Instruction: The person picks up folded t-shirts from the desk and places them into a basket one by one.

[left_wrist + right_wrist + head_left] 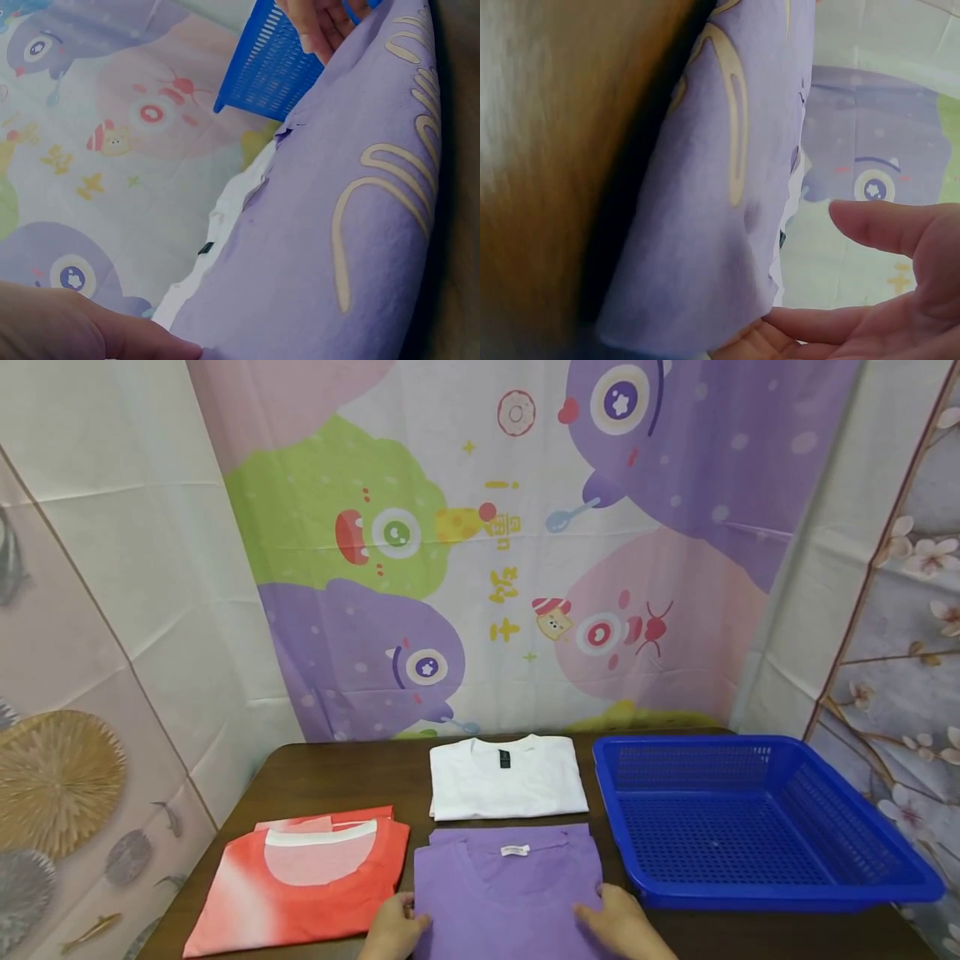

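A folded purple T-shirt (510,885) lies at the table's front centre, with a small white label near its collar. My left hand (393,928) holds its lower left edge, thumb on top of the cloth (112,334). My right hand (621,920) holds the lower right edge, fingers tucked under the cloth (765,334) and thumb (885,225) spread above it. Both wrist views show the purple T-shirt's (352,225) edge raised off the wood, its underside bearing a pale yellow print (735,112).
A folded white T-shirt (506,775) lies behind the purple one. A folded red-and-white shirt (300,881) lies to the left. A blue plastic basket (750,893) sits at the right. The brown table (337,772) backs onto a cartoon-printed curtain (487,543).
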Demonstrator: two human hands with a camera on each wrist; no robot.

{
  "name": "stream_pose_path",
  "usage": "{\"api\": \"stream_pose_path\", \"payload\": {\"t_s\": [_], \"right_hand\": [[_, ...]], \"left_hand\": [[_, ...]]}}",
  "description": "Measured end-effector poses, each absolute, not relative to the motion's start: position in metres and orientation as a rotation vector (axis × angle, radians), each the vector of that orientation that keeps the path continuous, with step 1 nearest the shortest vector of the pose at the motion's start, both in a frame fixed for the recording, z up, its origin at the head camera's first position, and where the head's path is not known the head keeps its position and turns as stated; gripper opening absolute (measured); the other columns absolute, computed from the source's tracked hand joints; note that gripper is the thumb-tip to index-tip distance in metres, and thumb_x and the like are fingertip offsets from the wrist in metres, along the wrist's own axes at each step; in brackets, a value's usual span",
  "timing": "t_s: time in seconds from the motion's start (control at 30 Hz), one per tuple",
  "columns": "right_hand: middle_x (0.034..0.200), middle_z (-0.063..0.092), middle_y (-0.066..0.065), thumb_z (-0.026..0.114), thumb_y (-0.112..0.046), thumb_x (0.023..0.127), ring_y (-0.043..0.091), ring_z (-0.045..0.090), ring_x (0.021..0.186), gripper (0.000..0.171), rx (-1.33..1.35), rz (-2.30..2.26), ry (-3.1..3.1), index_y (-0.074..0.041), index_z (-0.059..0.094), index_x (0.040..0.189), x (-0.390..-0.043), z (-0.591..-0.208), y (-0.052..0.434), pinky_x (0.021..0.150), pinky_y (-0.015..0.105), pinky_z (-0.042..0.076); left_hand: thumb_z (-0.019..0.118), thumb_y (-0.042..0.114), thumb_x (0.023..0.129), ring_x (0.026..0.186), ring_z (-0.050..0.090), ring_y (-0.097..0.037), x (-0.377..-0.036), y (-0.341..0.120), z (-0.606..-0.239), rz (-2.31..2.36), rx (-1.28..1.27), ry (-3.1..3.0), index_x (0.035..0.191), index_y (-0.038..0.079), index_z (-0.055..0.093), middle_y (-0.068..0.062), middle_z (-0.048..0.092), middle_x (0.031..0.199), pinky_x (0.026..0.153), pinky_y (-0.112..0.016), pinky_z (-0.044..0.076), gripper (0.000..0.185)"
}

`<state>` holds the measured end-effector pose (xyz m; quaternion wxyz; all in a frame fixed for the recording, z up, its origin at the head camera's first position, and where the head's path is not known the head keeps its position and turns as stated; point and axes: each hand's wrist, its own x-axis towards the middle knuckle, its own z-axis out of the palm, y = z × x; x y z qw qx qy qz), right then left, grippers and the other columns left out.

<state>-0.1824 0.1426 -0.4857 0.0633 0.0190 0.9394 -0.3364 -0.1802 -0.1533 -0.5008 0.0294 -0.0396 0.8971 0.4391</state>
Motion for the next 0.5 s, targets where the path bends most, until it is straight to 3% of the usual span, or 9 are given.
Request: {"api": "stream_pose_path", "payload": {"t_s": [0.27,0.4,0.5], "right_hand": [[0.107,0.064,0.035,0.065,-0.022,0.085,0.043,0.063,0.101,0.053,0.136,-1.225,2.694,0.023,0.055,0.111,-0.181,-0.487,0.143,0.087,0.052,0.052],[0.107,0.058,0.031,0.060,-0.022,0.089,0.037,0.058,0.101,0.051,0.290,-1.447,2.459,0.022,0.052,0.112,-0.186,-0.484,0.146,0.085,0.051,0.053],[0.115,0.050,0.037,0.057,-0.023,0.090,0.040,0.054,0.105,0.056,0.375,-1.585,2.288,0.024,0.046,0.120,-0.190,-0.483,0.148,0.084,0.049,0.054]], "left_hand": [[0.064,0.001,0.081,0.082,0.068,-0.028,-0.177,-0.162,-0.500,1.309,-0.201,2.697,0.113,-0.025,0.052,-0.024,0.069,0.089,0.074,-0.040,0.056,0.043],[0.065,0.005,0.082,0.084,0.065,-0.027,-0.176,-0.162,-0.496,1.292,-0.207,2.706,0.113,-0.025,0.053,-0.023,0.067,0.089,0.076,-0.041,0.055,0.044],[0.064,0.008,0.083,0.082,0.061,-0.023,-0.178,-0.162,-0.492,1.284,-0.235,2.684,0.113,-0.023,0.055,-0.020,0.066,0.088,0.075,-0.039,0.054,0.044]]}}
